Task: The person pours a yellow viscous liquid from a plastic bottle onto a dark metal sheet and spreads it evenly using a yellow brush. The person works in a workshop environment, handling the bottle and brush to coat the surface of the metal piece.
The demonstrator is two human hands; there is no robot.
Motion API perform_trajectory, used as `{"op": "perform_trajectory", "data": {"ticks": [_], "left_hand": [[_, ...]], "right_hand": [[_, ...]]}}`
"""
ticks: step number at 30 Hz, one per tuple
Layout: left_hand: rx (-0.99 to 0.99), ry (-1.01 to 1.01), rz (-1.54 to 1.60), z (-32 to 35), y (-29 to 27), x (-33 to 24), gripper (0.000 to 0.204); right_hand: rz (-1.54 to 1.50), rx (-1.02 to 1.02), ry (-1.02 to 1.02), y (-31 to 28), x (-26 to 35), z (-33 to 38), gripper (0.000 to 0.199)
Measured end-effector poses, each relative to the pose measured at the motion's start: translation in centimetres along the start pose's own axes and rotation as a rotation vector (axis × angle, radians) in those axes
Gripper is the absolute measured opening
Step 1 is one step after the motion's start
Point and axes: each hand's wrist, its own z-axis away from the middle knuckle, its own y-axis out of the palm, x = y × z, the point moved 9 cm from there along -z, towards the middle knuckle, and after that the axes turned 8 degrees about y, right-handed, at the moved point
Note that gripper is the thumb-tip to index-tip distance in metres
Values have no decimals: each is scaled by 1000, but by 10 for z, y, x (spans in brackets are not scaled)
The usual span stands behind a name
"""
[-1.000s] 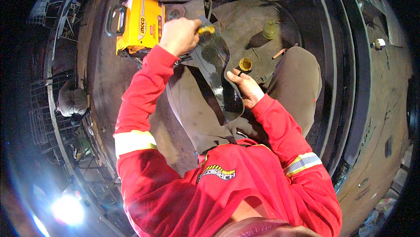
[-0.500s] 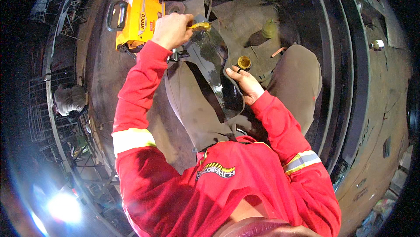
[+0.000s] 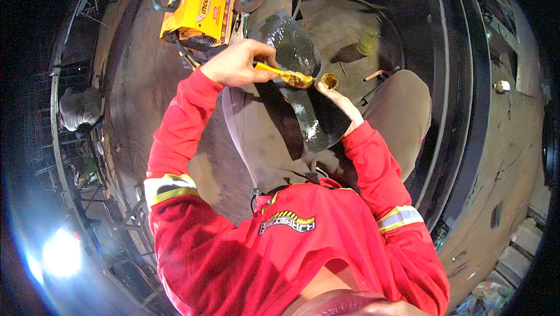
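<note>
The left hand (image 3: 236,64) grips a yellow brush (image 3: 286,74) over a dark plate (image 3: 303,112) on the lap, while the right hand (image 3: 338,103) steadies that plate's edge, fingers loose. A small tin (image 3: 329,80) sits just beside the brush tip; a yellow box (image 3: 201,4) stands at eleven o'clock, a bottle (image 3: 367,42) at one.

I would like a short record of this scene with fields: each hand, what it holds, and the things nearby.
left hand: grips a yellow-handled brush, bristle end near the small tin
right hand: fingers by a small round tin; edge of the dark curved sheet at the palm
sheet: shiny, lies across the lap
nearby: yellow machine with handle at upper left; yellowish bottle on the metal floor
</note>
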Motion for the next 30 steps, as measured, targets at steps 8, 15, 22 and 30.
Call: {"op": "perform_trajectory", "data": {"ticks": [8,15,22,30], "left_hand": [[-349,-55,-435,-3,-24,1,24],[-366,10,-462,0,-24,-5,23],[-283,104,-112,9,-23,6,22],[-345,23,-523,23,-33,0,22]], "right_hand": [[0,-16,-18,13,2,5,29],[26,-49,-14,-4,-2,-6,27],[72,-43,-21,-12,2,-8,28],[132,-77,-79,-11,10,-7,28]]}}
